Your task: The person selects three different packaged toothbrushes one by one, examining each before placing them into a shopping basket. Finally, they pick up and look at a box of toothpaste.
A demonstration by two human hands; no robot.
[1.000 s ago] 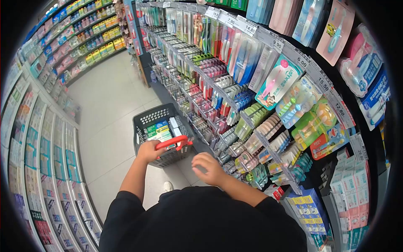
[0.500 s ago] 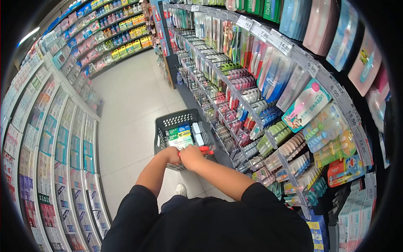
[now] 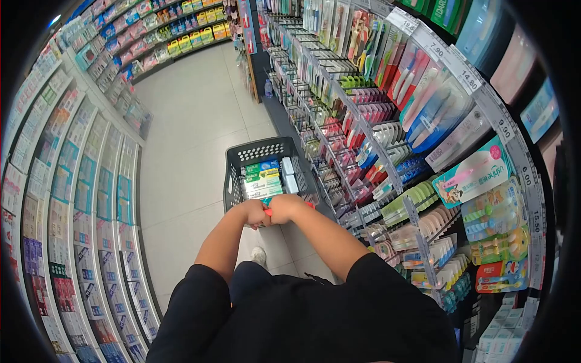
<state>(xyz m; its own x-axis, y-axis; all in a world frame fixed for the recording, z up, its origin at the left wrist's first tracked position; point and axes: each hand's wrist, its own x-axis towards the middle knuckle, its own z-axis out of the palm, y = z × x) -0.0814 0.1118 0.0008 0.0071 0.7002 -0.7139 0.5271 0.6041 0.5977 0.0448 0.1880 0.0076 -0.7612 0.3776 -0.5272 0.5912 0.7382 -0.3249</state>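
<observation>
A dark grey plastic shopping basket (image 3: 239, 160) hangs in front of me over the aisle floor. It holds several boxed products (image 3: 261, 178), green, blue and white. My left hand (image 3: 253, 213) and my right hand (image 3: 285, 209) are side by side, both closed around the basket's red handle (image 3: 267, 212), of which only a small bit shows between them. My black sleeves fill the bottom of the view.
To my right a rack (image 3: 387, 121) of hanging toothbrushes and oral-care packs with price tags (image 3: 466, 75) runs along the aisle. To my left stand shelves (image 3: 78, 199) of boxed goods. Pale tiled floor (image 3: 193, 115) stretches ahead to more shelves (image 3: 169, 30). My shoe (image 3: 259, 256) shows below the basket.
My right hand came from beside the basket to the red handle and now grips it next to my left hand. The view has moved forward along the aisle.
</observation>
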